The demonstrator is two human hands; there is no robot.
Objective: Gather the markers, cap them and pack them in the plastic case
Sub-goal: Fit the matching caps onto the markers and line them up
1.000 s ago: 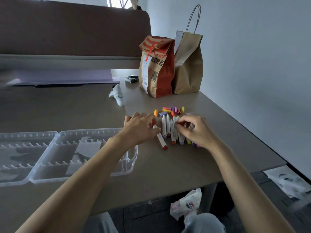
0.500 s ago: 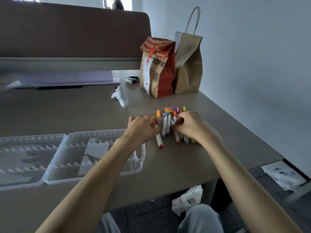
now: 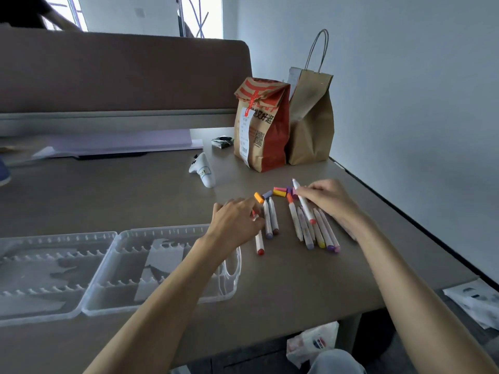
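Open case (image 3: 162, 231) lower left, paper (image 3: 164, 257) inside; left hand (image 3: 237, 220) around red marker (image 3: 259, 242), right hand (image 3: 329, 199) in pinch on white marker (image 3: 303, 205).

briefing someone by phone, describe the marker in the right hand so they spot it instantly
Find the two paper bags at the table's far right corner; in front of them lie loose caps and a row of markers. The marker meant is gripped by the right hand and, unlike the rest, slants across its neighbours, white end up.
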